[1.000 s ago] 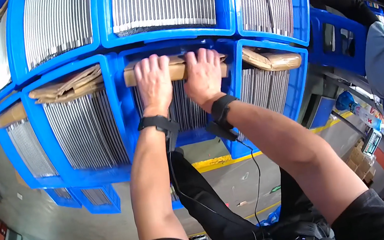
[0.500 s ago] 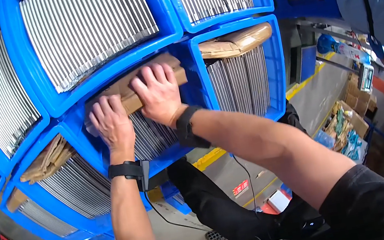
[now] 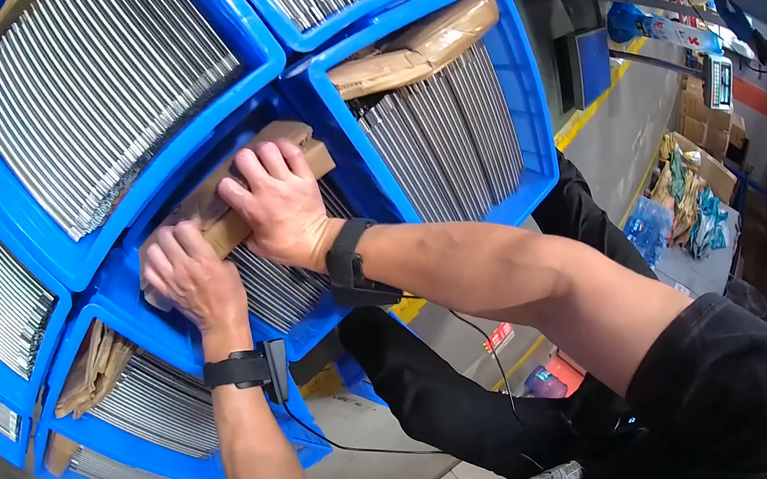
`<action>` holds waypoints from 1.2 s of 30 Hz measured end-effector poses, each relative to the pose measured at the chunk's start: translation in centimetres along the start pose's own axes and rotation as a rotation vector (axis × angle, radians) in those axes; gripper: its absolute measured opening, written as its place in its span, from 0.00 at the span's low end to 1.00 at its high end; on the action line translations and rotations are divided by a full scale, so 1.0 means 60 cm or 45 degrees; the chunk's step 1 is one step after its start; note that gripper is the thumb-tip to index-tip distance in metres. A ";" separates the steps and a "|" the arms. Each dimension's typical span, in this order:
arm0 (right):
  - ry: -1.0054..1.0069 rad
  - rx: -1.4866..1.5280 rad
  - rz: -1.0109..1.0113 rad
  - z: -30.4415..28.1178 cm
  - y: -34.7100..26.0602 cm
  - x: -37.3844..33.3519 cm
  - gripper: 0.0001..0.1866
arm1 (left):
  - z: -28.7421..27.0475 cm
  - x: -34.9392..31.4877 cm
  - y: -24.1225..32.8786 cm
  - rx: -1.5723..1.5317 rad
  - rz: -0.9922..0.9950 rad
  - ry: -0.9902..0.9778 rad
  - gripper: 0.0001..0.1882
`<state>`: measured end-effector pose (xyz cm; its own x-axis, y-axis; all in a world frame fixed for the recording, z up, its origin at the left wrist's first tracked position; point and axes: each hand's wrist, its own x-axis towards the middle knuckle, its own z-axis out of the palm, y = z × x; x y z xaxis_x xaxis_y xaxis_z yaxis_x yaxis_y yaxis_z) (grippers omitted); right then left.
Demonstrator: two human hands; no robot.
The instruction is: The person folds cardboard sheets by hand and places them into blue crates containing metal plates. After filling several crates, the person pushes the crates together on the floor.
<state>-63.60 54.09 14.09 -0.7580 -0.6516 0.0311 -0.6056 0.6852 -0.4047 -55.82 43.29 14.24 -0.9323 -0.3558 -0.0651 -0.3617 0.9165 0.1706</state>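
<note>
Across the view, the crates have slid toward the left and upper side since half a second ago, and both my hands have come along with them; mostly I think my head has turned. My left hand (image 3: 197, 279) lies on the left end of the cardboard (image 3: 226, 233), and my right hand (image 3: 282, 211) lies past its middle, so the far right end stays bare. Fingers of both are bent over the top, but my thumbs are hidden, so I cannot tell whether I clamp the cardboard or only press it.

For the work, I judge this change small: the cardboard is still inside the crate (image 3: 317, 328), at its far side, above the thin slats (image 3: 271, 284), and my contact with it is kept. Its right end stands apart from the crate's right wall.

Just beside, on the right, another open crate carries brown wrapping (image 3: 455, 28) over similar slats. On the left, crumpled paper (image 3: 98, 366) sits in a third crate. Black bands go around both my wrists, and a thin cable (image 3: 336, 441) runs from the left one.
</note>
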 end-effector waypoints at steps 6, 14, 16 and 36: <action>0.026 0.041 -0.068 0.007 0.010 0.012 0.20 | -0.011 0.013 0.007 0.029 0.020 -0.042 0.15; 0.139 0.002 0.100 0.009 -0.017 -0.025 0.19 | -0.017 0.003 0.004 0.072 0.052 -0.121 0.14; 0.105 0.032 0.073 0.007 -0.014 -0.004 0.20 | -0.023 0.020 0.007 0.058 0.009 -0.064 0.14; -0.104 0.079 0.071 0.009 0.007 0.004 0.19 | 0.003 0.011 0.013 -0.018 -0.054 0.079 0.13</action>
<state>-63.88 54.04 13.45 -0.7662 -0.6392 -0.0662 -0.5453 0.7012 -0.4594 -56.73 43.78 14.17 -0.9142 -0.4051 -0.0118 -0.4003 0.8980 0.1826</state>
